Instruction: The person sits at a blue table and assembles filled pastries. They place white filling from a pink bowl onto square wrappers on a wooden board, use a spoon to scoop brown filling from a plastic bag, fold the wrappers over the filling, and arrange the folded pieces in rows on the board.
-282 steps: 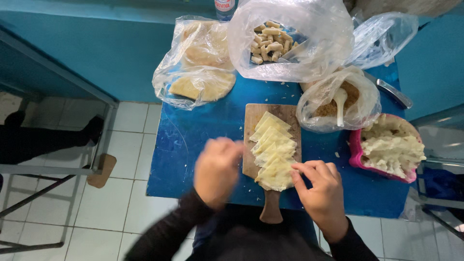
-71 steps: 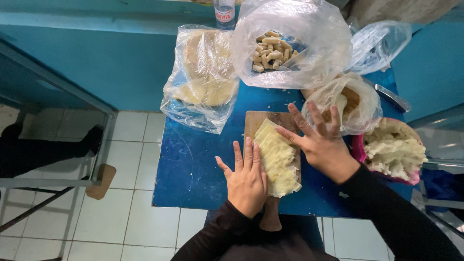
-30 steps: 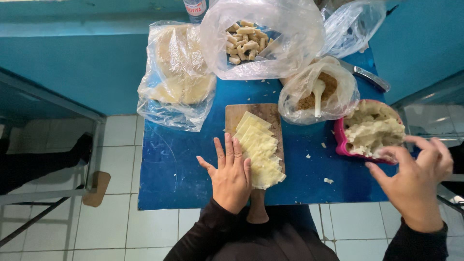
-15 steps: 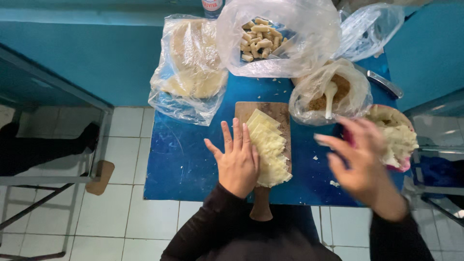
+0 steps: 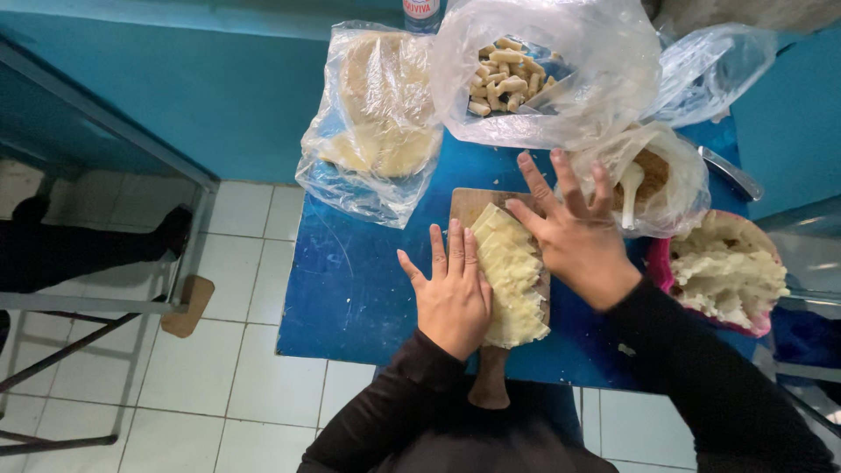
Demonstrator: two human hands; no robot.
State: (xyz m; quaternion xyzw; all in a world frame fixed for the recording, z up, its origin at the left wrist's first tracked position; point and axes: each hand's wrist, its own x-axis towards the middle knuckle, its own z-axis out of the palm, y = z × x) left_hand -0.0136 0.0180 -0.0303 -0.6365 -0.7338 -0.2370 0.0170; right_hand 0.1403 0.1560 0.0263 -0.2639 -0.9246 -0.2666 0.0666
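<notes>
Since half a second ago our right hand [image 5: 574,236] has swung back from the pink bowl on the right and now lies on the right edge of the pale dough sheet [image 5: 511,276], fingers spread and flat, gripping nothing. Our left hand [image 5: 451,293] has stayed where it was, open, palm down, fingers together, pressing on the left edge of the same sheet. We see the dough sheet, made of overlapping pale strips, lying lengthwise on the wooden board [image 5: 477,206], which sits near the middle of the blue bench [image 5: 350,289]; the board's handle [image 5: 489,385] points toward us over the near edge.

At the right edge of the bench stands the pink bowl [image 5: 666,271], heaped with a white crumbly filling [image 5: 727,276]. Just beyond our right hand sits a clear bag [image 5: 679,188] with a brownish mass and a white spoon inside. At the far side a large clear bag [image 5: 561,79] holds short pale pieces, and to its left another clear bag [image 5: 377,131] holds round flat breads. Left of the bench we see a white tiled floor [image 5: 175,377] and metal chair legs.
</notes>
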